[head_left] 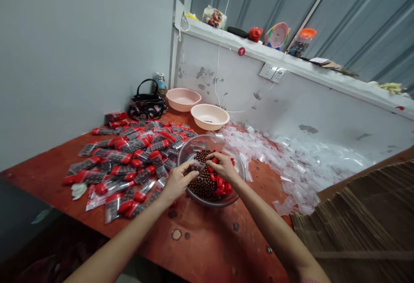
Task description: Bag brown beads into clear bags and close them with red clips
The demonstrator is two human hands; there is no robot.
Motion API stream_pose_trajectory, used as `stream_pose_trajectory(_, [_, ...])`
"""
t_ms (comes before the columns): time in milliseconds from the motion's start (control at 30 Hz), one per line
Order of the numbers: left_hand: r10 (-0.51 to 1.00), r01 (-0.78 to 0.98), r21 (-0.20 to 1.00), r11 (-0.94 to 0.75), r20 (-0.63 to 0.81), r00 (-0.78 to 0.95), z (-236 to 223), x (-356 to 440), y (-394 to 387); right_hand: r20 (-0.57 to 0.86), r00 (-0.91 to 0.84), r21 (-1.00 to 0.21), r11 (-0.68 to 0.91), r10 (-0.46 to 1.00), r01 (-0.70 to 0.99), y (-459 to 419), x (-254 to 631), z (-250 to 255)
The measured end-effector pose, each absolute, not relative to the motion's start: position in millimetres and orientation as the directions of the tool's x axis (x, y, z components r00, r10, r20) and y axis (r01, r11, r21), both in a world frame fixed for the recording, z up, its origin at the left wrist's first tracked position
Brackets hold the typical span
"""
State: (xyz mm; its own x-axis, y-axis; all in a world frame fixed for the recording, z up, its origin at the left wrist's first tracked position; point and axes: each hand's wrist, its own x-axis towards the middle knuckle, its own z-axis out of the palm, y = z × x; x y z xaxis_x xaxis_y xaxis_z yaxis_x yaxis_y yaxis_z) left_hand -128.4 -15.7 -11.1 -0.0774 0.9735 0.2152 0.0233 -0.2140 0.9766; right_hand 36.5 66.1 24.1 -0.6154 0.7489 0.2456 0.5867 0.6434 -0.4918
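Pinching clear case [198,166], left hand [180,179]; right hand [224,167] fingers curled beside it, grip unclear. Case at frame centre over bowl [190,148]; probably light, stiff, slippery; best held by sides.

The left hand [177,180] and right hand [226,169] are bare, with perhaps a pinkish right sleeve [311,281].

The red bench [207,244], marked with dark worn spots, carries a clear bowl [210,141]. Left of the bowl spreads a heap of filled, red-ended packets [129,146]; beyond those, farther back from the bowl, sits a black handbag [145,108]. Just behind the bowl stands a cream basin [207,124], with a pink basin [183,106] beside it. Right of the bowl, clear plastic sleeves [300,166] lie scattered.
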Motion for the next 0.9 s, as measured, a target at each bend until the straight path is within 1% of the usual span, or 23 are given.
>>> stream_pose_trajectory(33, [0.972, 0.044, 0.974, -0.220, 0.223, -0.078, -10.7, -128.4, -16.0, 0.308, -0.583, -0.596, 0.630, 0.752, 0.498, 62.6, 36.7, 34.2])
stream_pose_trajectory(67, [0.969, 0.063, 0.972, -0.228, 0.233, -0.077, -10.2, -128.2, -16.3, 0.338, -0.576, -0.654, 0.626, 0.744, 0.425, 58.6, 36.1, 43.4])
stream_pose_trajectory(100, [0.967, 0.078, 0.968, -0.237, 0.243, -0.076, -9.7, -127.9, -16.4, 0.348, -0.590, -0.686, 0.627, 0.729, 0.370, 54.6, 34.8, 51.1])
stream_pose_trajectory(200, [0.962, 0.090, 0.963, -0.256, 0.262, -0.073, -8.1, -126.6, -16.6, 0.320, -0.666, -0.720, 0.630, 0.674, 0.291, 45.8, 28.7, 63.5])
stream_pose_trajectory(233, [0.962, 0.086, 0.962, -0.257, 0.264, -0.073, -7.6, -126.3, -16.7, 0.314, -0.667, -0.731, 0.620, 0.676, 0.285, 44.6, 27.1, 64.2])
stream_pose_trajectory(300, [0.963, 0.080, 0.964, -0.254, 0.260, -0.074, -7.2, -125.9, -17.0, 0.306, -0.614, -0.769, 0.568, 0.728, 0.291, 44.6, 25.9, 62.3])
stream_pose_trajectory(333, [0.964, 0.074, 0.965, -0.250, 0.256, -0.072, -7.4, -125.9, -17.0, 0.286, -0.574, -0.800, 0.521, 0.767, 0.297, 45.4, 26.5, 60.4])
stream_pose_trajectory(400, [0.966, 0.061, 0.968, -0.243, 0.248, -0.077, -8.6, -126.1, -16.8, 0.195, -0.528, -0.869, 0.395, 0.827, 0.299, 47.4, 30.0, 56.5])
stream_pose_trajectory(500, [0.965, 0.061, 0.968, -0.245, 0.249, -0.081, -11.7, -126.7, -15.7, 0.035, -0.551, -0.929, 0.230, 0.834, 0.288, 48.7, 39.4, 55.0])
stream_pose_trajectory(533, [0.965, 0.066, 0.967, -0.247, 0.251, -0.080, -12.5, -126.9, -15.4, 0.015, -0.561, -0.929, 0.219, 0.828, 0.298, 48.4, 43.0, 56.3])
stream_pose_trajectory(600, [0.964, 0.087, 0.965, -0.248, 0.255, -0.076, -13.0, -127.1, -15.4, 0.052, -0.572, -0.896, 0.290, 0.819, 0.335, 46.8, 49.6, 61.1])
stream_pose_trajectory(667, [0.962, 0.135, 0.958, -0.253, 0.264, -0.074, -11.7, -126.8, -16.2, 0.170, -0.596, -0.819, 0.449, 0.785, 0.357, 44.1, 53.8, 66.9])
stream_pose_trajectory(767, [0.952, 0.229, 0.934, -0.274, 0.298, -0.075, -7.6, -125.1, -18.5, 0.372, -0.635, -0.670, 0.669, 0.677, 0.322, 39.0, 52.6, 71.1])
stream_pose_trajectory(833, [0.944, 0.262, 0.919, -0.295, 0.322, -0.067, -5.2, -123.5, -19.7, 0.454, -0.650, -0.594, 0.751, 0.609, 0.288, 35.7, 47.4, 69.1])
stream_pose_trajectory(900, [0.939, 0.268, 0.911, -0.312, 0.339, -0.059, -4.2, -122.3, -20.3, 0.488, -0.667, -0.562, 0.787, 0.563, 0.253, 33.7, 41.4, 64.3])
